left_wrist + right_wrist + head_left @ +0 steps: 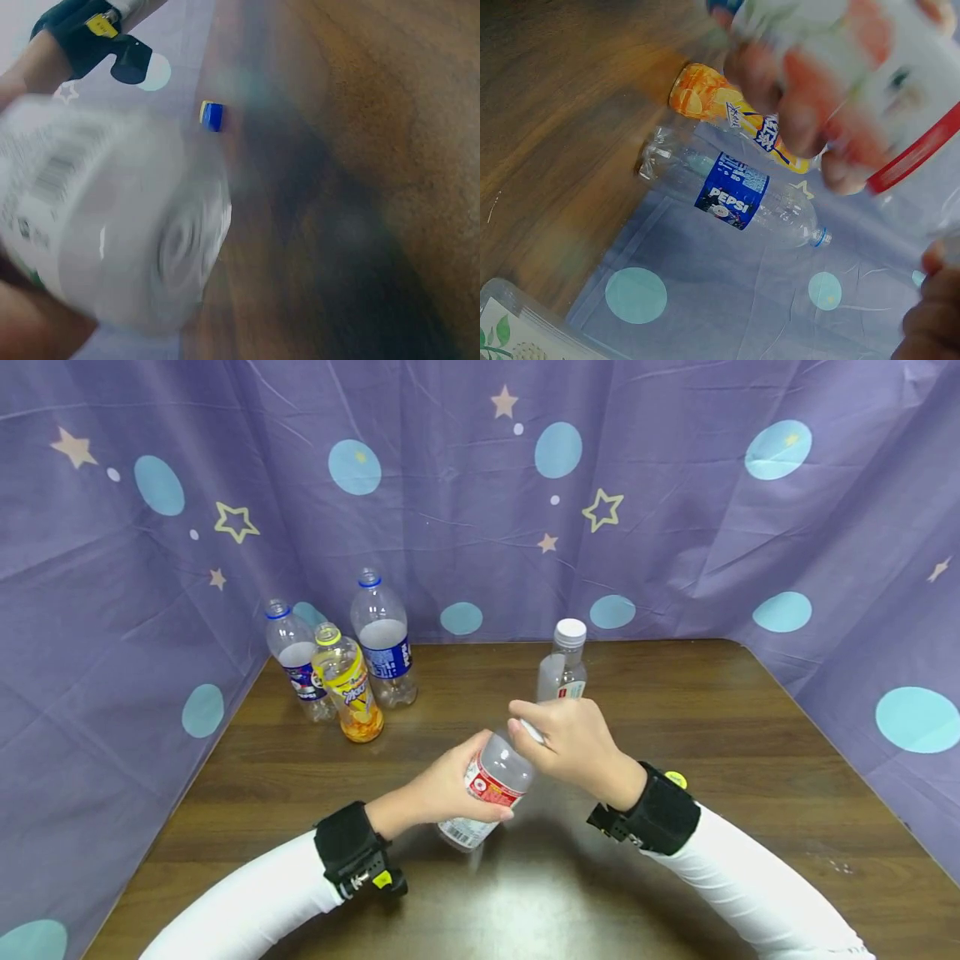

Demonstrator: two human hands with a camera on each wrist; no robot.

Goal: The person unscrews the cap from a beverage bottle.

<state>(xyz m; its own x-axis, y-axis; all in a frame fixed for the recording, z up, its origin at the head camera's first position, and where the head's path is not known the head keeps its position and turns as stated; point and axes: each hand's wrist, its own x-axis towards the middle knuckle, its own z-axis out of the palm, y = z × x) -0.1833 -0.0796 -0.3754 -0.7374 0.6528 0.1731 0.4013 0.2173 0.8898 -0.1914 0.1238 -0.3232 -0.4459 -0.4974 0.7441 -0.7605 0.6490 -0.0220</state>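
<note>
At the far left of the table (675,752), against the starred purple cloth (465,510), stand three capless bottles: a clear Pepsi bottle (296,660), an orange bottle (347,693) with a yellow neck ring and a yellow label whose writing is too small to read, and a taller Pepsi bottle (382,647) with a blue label; the right wrist view shows the word PEPSI plainly on one of them. Nearer the middle, the left hand (450,789) wraps its fingers round the body of a clear bottle (491,785) with a red and white label and a barcode, held tilted above the table. The brand cannot be read. Its neck end is covered by the right hand (573,743), whose fingers curl round the cap, so the cap seems to be still on and its unscrewing in progress. Just behind stands a capped bottle (564,664), white cap on, seemingly still to be opened. By that reckoning three are done and two are left.
</note>
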